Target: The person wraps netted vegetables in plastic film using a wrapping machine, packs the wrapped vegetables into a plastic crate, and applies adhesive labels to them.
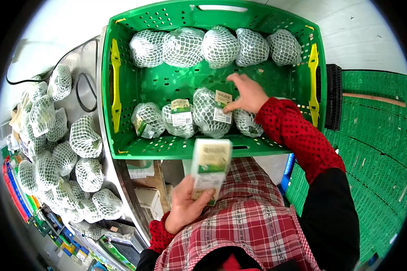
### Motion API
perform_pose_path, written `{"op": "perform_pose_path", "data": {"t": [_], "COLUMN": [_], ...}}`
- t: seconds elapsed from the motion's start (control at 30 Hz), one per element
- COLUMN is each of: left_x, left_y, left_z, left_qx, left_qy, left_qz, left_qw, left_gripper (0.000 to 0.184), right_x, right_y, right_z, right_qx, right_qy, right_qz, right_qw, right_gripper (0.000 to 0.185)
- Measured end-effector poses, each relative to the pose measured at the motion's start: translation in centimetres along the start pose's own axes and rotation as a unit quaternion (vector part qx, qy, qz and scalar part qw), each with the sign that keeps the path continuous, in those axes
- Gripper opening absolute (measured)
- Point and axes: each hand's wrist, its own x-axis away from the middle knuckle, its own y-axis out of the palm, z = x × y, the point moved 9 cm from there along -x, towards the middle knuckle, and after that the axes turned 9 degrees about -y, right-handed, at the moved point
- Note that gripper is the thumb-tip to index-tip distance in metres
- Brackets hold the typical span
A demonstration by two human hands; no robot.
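My left hand [188,204] holds a stack of green and cream labels [211,165], slightly blurred, below the front edge of a green crate [167,152]. Over the crate's front right part is my right hand [247,95], thumb and fingers apart, its thumb at the edge of a label [223,107] on a net-wrapped item [205,113]. Two more net-wrapped items to the left, one [148,120] and another [178,121], also bear labels. Beneath my right wrist, one more [248,123] is partly hidden. Several net-wrapped items [220,47] line the crate's back side.
Many net-wrapped items [86,137] are piled on a metal table [83,63] at the left, beside a black cable [78,92]. Yellow handles [116,86] sit at the crate's ends. Green crates [371,135] are stacked at the right.
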Motion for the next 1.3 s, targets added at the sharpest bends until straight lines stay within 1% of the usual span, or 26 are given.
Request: {"op": "perform_pose_path", "data": {"t": [0.03, 0.1, 0.2, 0.27, 0.3, 0.33, 0.4, 0.47, 0.5, 0.6, 0.63, 0.67, 0.73, 0.77, 0.8, 0.83, 0.87, 0.9, 0.97, 1.0, 1.07, 1.1, 1.17, 1.2, 1.27, 1.3], "left_x": [0.0, -0.6, -1.4, -1.6, -1.8, -2.0, -2.6, -1.8, -2.0, -2.4, -2.7, -2.6, -3.6, -3.6, -3.2, -3.0, -2.8, -2.6, -2.5, -2.7, -3.2, -3.3, -3.6, -3.5, -4.0, -4.3], "left_y": [-0.5, -1.0, -1.2, -1.5, -1.2, -0.6, 0.2, 0.8, 1.2, 2.8, 3.4, 3.8, 5.1, 5.4, 6.2, 6.7, 7.1, 7.2, 8.0, 7.9, 7.1, 6.7, 5.3, 4.5, 4.0, 4.0], "left_z": [-0.1, -0.2, 1.2, 1.0, 1.3, 1.7, 2.5, 7.6, 7.4, 8.2, 8.3, 8.2, 3.6, 4.7, 2.1, 1.1, 0.3, -0.3, -0.5, 0.0, 1.7, 1.7, 2.1, 2.1, 1.2, 1.8], "left_qx": [0.031, 0.052, 0.027, 0.006, -0.026, -0.06, -0.039, -0.189, -0.184, -0.159, -0.152, -0.151, 0.008, -0.002, -0.005, -0.039, -0.071, -0.07, -0.024, -0.022, -0.024, -0.017, -0.013, -0.005, 0.002, -0.017], "left_qy": [-0.008, -0.012, 0.006, 0.007, 0.024, 0.041, 0.009, 0.21, 0.225, 0.271, 0.251, 0.25, 0.001, 0.075, 0.016, -0.011, -0.041, -0.043, -0.018, -0.015, 0.012, 0.012, 0.011, 0.007, 0.003, 0.028], "left_qz": [0.02, 0.041, 0.054, 0.055, 0.048, 0.038, 0.019, 0.069, 0.036, -0.005, -0.031, -0.033, -0.121, -0.077, -0.114, -0.125, -0.136, -0.137, -0.177, -0.178, -0.147, -0.139, -0.1, -0.067, -0.033, -0.023], "left_qw": [0.999, 0.998, 0.998, 0.998, 0.998, 0.997, 0.999, 0.957, 0.956, 0.949, 0.956, 0.956, 0.993, 0.994, 0.993, 0.991, 0.987, 0.987, 0.984, 0.984, 0.989, 0.99, 0.995, 0.998, 0.999, 0.999], "left_gripper": [0.027, 0.028, 0.028, 0.029, 0.028, 0.028, 0.03, 0.034, 0.039, 0.042, 0.042, 0.042, 0.041, 0.036, 0.033, 0.03, 0.027, 0.027, 0.026, 0.026, 0.029, 0.032, 0.032, 0.033, 0.035, 0.035], "right_x": [0.5, 1.1, 1.5, 2.3, 3.4, 4.6, 7.4, 9.3, 10.4, 11.4, 11.6, 11.5, 11.5, 11.4, 11.3, 10.5, 10.4, 9.3, 8.4, 7.8, 7.8, 7.8, 7.1, 6.9, 7.1, 7.4], "right_y": [0.4, 3.0, 3.5, 1.4, -0.1, -1.3, -1.4, -2.0, -1.6, -3.7, -3.9, -4.8, -6.0, -6.7, -7.5, -8.9, -9.4, -11.9, -10.0, -8.2, -1.7, -1.6, -5.5, -6.4, -4.1, -2.9], "right_z": [-0.4, -2.1, -3.0, -3.6, -6.0, -8.1, -10.3, -11.4, -11.5, -11.9, -11.7, -11.5, -11.1, -11.0, -10.7, -8.3, -4.2, -1.5, 4.7, 5.7, 8.8, 8.2, 6.5, 6.2, 4.7, 4.1], "right_qx": [-0.002, -0.158, -0.072, -0.332, -0.45, -0.461, -0.462, -0.508, -0.532, -0.467, -0.467, -0.406, -0.342, -0.306, -0.27, -0.297, -0.433, -0.36, -0.345, -0.257, -0.229, -0.231, 0.063, 0.035, -0.111, -0.094], "right_qy": [0.002, -0.036, -0.078, 0.042, 0.044, 0.009, 0.034, 0.064, 0.089, 0.025, 0.027, -0.006, -0.04, -0.066, -0.091, -0.03, 0.123, 0.144, 0.187, 0.144, 0.122, 0.12, 0.093, 0.108, 0.079, 0.048], "right_qz": [-0.004, -0.131, -0.11, -0.125, -0.153, -0.133, -0.168, -0.16, -0.163, -0.119, -0.117, -0.088, -0.058, -0.052, -0.046, -0.022, 0.046, 0.079, 0.015, -0.025, -0.097, -0.097, 0.011, 0.005, -0.086, -0.102], "right_qw": [1.0, 0.978, 0.988, 0.934, 0.879, 0.877, 0.87, 0.844, 0.826, 0.876, 0.876, 0.91, 0.937, 0.948, 0.957, 0.954, 0.892, 0.918, 0.92, 0.955, 0.961, 0.961, 0.994, 0.994, 0.987, 0.989], "right_gripper": [0.061, 0.066, 0.067, 0.064, 0.058, 0.05, 0.033, 0.021, 0.021, 0.021, 0.021, 0.021, 0.021, 0.019, 0.018, 0.015, 0.01, 0.007, 0.019, 0.032, 0.047, 0.047, 0.06, 0.07, 0.067, 0.067]}}
